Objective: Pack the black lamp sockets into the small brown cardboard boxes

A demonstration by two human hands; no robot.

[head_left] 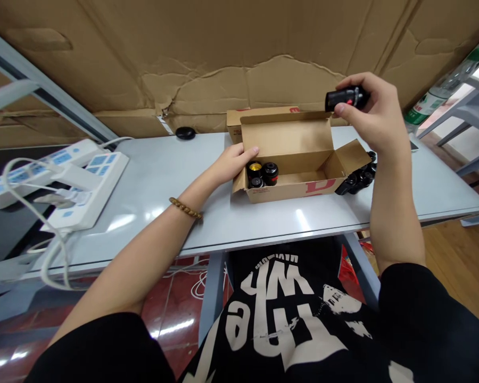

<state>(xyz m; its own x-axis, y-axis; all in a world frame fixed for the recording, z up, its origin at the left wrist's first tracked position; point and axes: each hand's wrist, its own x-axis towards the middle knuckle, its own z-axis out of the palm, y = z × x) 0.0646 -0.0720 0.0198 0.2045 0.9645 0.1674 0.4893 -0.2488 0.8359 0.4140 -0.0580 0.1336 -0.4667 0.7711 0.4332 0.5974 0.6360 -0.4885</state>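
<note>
My right hand (373, 106) is raised above the right end of an open cardboard box (279, 194), its fingers closed round a black lamp holder (340, 99) with a small red mark. At the box's left end, my left hand (232, 161) grips the wall beside the raised lid. Black lamp holders (270, 172) stand in the box's left end, one showing a brass-coloured screw thread. The rest of the box's inside shows bare cardboard. More black lamp holders (357, 178) lie in a pile on the table, just right of the box, partly behind my right forearm.
Another cardboard box (234, 120) stands behind the open one. White power strips (90, 189) with cables lie on the left of the table (207, 213). A round black object (186, 133) sits near the back edge. A plastic bottle (433, 101) stands at the right.
</note>
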